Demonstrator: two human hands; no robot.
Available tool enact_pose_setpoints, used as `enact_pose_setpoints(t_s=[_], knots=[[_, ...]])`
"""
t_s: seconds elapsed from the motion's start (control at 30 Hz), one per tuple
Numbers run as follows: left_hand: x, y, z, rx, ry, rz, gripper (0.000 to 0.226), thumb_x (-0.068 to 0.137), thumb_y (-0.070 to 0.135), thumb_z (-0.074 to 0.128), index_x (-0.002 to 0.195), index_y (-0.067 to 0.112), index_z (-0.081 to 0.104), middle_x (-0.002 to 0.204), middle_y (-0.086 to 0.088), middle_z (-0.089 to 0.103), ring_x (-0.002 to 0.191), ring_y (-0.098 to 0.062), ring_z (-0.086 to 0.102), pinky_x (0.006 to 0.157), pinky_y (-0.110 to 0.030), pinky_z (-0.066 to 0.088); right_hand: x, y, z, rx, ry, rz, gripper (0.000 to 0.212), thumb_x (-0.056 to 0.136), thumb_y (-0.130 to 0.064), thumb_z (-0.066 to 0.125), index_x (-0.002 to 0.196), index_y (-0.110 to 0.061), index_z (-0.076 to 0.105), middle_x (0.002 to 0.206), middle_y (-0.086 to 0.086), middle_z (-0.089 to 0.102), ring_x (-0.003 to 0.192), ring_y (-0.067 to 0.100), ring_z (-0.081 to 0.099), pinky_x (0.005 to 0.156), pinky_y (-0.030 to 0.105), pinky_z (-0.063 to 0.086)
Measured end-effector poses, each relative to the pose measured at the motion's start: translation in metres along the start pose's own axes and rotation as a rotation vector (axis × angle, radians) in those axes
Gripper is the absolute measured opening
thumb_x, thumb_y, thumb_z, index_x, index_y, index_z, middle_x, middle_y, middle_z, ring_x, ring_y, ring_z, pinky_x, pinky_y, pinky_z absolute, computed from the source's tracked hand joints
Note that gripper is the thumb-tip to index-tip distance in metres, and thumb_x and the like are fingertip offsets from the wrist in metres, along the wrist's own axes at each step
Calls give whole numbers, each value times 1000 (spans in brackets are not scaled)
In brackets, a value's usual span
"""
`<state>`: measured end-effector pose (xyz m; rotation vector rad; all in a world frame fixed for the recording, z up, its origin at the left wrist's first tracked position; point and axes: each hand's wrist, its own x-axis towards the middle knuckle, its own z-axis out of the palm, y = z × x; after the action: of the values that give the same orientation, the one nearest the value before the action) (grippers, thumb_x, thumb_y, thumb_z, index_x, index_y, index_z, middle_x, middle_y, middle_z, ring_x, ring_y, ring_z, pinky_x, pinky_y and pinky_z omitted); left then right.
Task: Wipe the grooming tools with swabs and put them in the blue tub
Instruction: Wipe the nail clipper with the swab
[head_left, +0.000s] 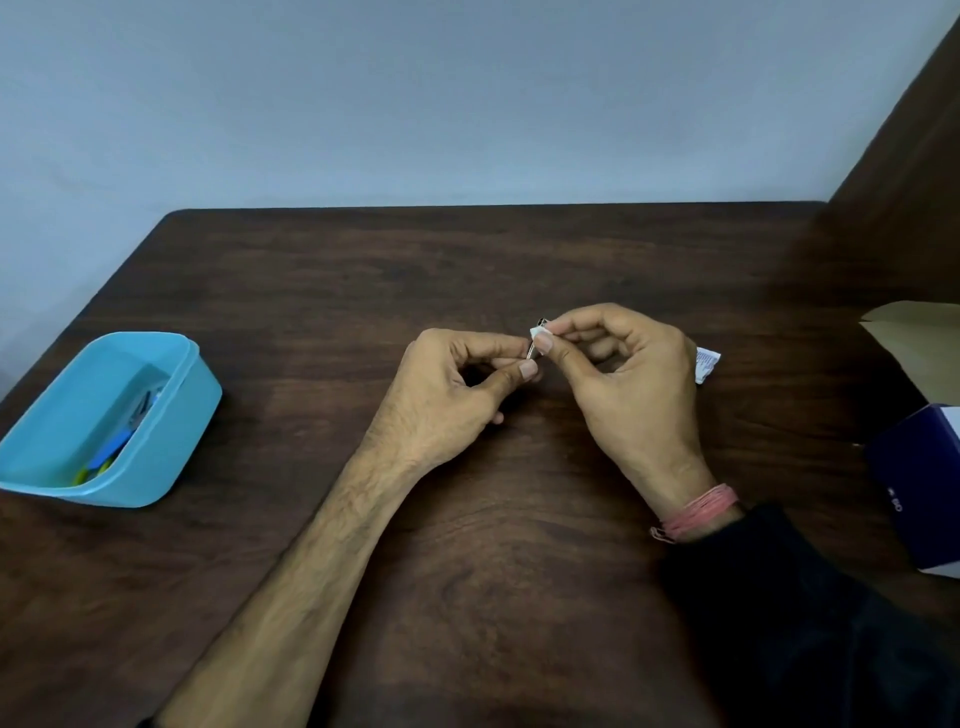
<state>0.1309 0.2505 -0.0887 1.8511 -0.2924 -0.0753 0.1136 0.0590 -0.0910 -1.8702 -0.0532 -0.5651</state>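
Metal, small and slim, the grooming tool (531, 352) sits pinched between both hands above the middle of the bench (519, 545), a white swab (538, 331) folded over its far end. Left hand (447, 400) holds its near end, thumb and forefinger closed on it; right hand (623, 379) presses the swab onto it in a tight fingertip grip. Far left stands the blue tub (171, 415) with tools (117, 441) inside. A torn sachet (706, 364) lies behind the right hand; pale wall beyond
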Motion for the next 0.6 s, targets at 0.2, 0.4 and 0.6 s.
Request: enact_pose_setpoints(t_s=[0.2,0.4,0.6], knots=[[0,1,1,3,-2,2,17,104,16,78,117,23,86,100,11,85,91,-3,78,62,-24,62,1,3,0,-53,28,-6,10,89,-23,93,89,-27,84,79,-13,80,60,14,69,57,39,58],[1,0,0,3,-22,3,16,106,17,76,118,21,86,100,7,85,91,-5,78,62,-24,62,1,2,-2,-85,15,7,10,88,-23,94,86,-28,85,65,-17,73,47,12,54,49,25,42],[2,1,1,-10,-28,-8,16,106,18,75,117,22,86,99,4,84,93,-8,77,63,-26,63,0,-3,-3,-149,3,-25,9,88,-26,93,86,-28,85,52,-30,57,44,12,40,48,22,32]])
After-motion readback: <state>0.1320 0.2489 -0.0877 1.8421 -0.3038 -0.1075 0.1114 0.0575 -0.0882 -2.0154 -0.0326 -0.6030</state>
